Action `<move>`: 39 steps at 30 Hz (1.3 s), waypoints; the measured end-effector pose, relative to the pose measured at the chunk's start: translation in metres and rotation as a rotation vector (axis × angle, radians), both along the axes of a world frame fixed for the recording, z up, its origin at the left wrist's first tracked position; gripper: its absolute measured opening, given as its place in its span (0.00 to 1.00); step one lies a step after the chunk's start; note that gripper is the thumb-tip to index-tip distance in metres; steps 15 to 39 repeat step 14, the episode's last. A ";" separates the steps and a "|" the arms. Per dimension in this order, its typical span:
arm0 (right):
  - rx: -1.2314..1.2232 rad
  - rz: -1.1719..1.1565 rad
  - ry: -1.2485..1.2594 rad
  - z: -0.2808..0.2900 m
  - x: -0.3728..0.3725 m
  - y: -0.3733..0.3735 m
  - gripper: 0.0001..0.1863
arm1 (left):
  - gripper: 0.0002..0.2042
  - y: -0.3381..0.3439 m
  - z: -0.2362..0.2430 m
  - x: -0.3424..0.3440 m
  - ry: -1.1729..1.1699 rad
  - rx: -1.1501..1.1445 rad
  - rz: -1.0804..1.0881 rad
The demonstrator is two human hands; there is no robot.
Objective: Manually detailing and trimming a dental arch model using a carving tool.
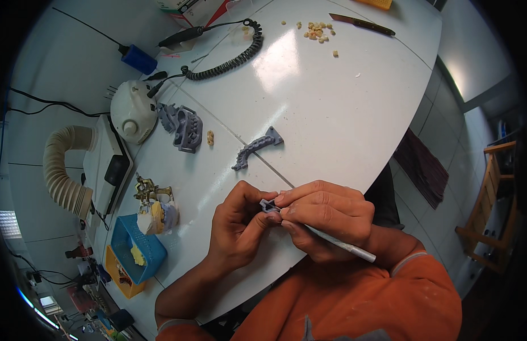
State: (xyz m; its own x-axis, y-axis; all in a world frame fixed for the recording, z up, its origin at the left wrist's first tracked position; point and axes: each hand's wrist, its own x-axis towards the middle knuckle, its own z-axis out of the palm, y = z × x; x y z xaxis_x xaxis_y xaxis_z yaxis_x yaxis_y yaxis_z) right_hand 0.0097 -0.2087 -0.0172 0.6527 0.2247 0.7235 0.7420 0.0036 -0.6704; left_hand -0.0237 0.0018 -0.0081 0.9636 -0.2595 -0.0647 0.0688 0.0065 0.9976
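Head view, hands: both hands meet low and centre over the white table [331,113], right at its near edge.
Left hand: the left hand [236,227] is curled up, thumb and fingertips pinching a small grey dental model piece [268,206].
Right hand: the right hand [326,219] is closed around a thin white-handled tool [343,245], held pen-style, with the handle poking out toward the person's right. Its fingertips press up against the same grey piece, so the working tip is hidden and I can't tell its shape.
The piece: it sits between the two hands, lifted just above the table, mostly covered by fingers.
Nearby on the table: a curved grey arch model [255,146] lies just beyond the hands, clear of them. Further left there's a chunkier grey model stack [187,128] with a small tan tooth bit [210,137] right beside it.
Left side: white micromotor control unit [133,111], a ribbed suction hose [62,170], a brass articulator with a cast [154,207] and a blue basket [136,250].
Far end: black coiled cord [229,57] running to a handpiece [181,37], scattered tan tooth pieces [316,31] and a dark knife-like tool [363,24].
Clothing: orange sleeves [354,301] at the bottom.
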 end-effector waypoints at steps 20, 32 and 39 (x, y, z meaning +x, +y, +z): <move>0.077 0.119 0.343 0.000 0.004 -0.010 0.07 | 0.11 0.003 0.007 0.002 0.021 0.124 -0.079; 0.077 0.119 0.343 0.000 0.004 -0.010 0.07 | 0.11 0.003 0.007 0.002 0.021 0.124 -0.079; 0.077 0.119 0.343 0.000 0.004 -0.010 0.07 | 0.11 0.003 0.007 0.002 0.021 0.124 -0.079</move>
